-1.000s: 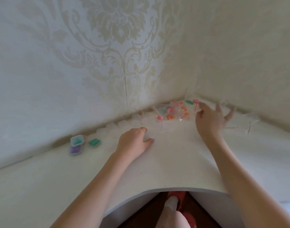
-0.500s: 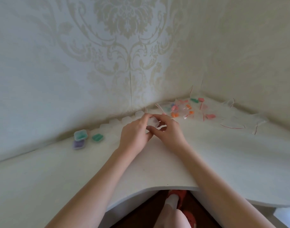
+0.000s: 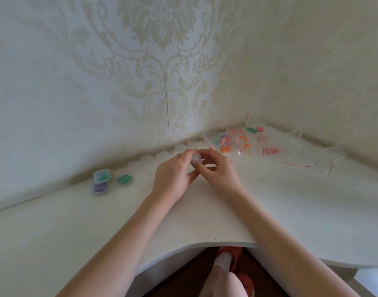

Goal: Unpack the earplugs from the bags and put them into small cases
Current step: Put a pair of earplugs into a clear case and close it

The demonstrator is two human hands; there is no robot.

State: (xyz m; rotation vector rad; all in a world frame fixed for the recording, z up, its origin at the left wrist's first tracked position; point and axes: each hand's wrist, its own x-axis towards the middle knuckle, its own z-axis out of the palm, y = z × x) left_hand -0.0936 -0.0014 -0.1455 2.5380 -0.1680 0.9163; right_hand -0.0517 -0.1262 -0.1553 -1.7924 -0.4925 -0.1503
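Observation:
My left hand (image 3: 175,174) and my right hand (image 3: 218,168) meet above the white desk (image 3: 269,211) and together pinch a small clear case (image 3: 196,160) between their fingertips. Its inside is blurred. A pile of clear bags with colourful earplugs (image 3: 237,140) lies in the far corner, to the right of my hands. Three filled cases sit at the left by the wall: a teal one (image 3: 101,175) stacked on a purple one (image 3: 99,188), and a green one (image 3: 124,179) beside them.
A row of clear empty cases (image 3: 153,157) lines the wall behind my hands. Emptied bags with red strips (image 3: 301,162) are scattered at the right. Patterned walls close the corner. The desk's curved front edge (image 3: 205,244) is near my body.
My right hand came back from the bag pile at the right and joined my left hand. Both hands lifted the small clear case slightly off the desk.

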